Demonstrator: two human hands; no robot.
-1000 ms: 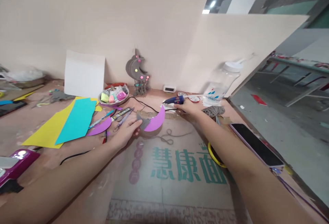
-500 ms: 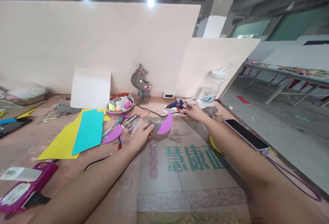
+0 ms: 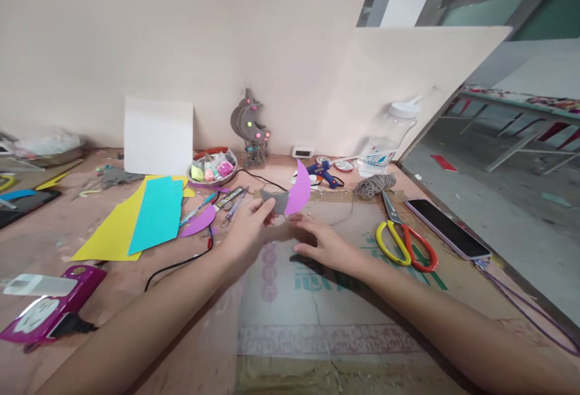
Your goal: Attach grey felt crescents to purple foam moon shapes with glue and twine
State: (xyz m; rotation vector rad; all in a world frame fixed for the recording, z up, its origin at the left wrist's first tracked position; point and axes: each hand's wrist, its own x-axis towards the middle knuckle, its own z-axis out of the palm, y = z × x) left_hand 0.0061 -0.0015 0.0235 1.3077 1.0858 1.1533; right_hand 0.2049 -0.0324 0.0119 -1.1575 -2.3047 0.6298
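Pinched in my left hand (image 3: 254, 221) is a purple paper crescent (image 3: 299, 189), its left part wrapped in grey yarn (image 3: 276, 202). Just right of it, my right hand (image 3: 319, 241) hovers with fingers apart and holds nothing. A blue glue gun (image 3: 324, 171) lies behind the crescent. The ball of grey yarn (image 3: 375, 185) sits farther right, near scissors (image 3: 403, 241) with one yellow and one red handle. Against the wall hangs or stands a grey crescent ornament (image 3: 249, 124) dotted with coloured balls.
Yellow paper (image 3: 111, 226) and blue paper (image 3: 156, 217) lie left, beside a utility knife (image 3: 229, 198). A bowl of coloured clay (image 3: 212, 168) stands behind. A magenta power strip (image 3: 75, 298) is front left; a phone (image 3: 446, 229) and a plastic jug (image 3: 394, 135) are right.
My right hand has let go of the glue gun and come back beside the crescent. My left hand still holds the crescent. The view has tilted down, and the scissors now show fully.
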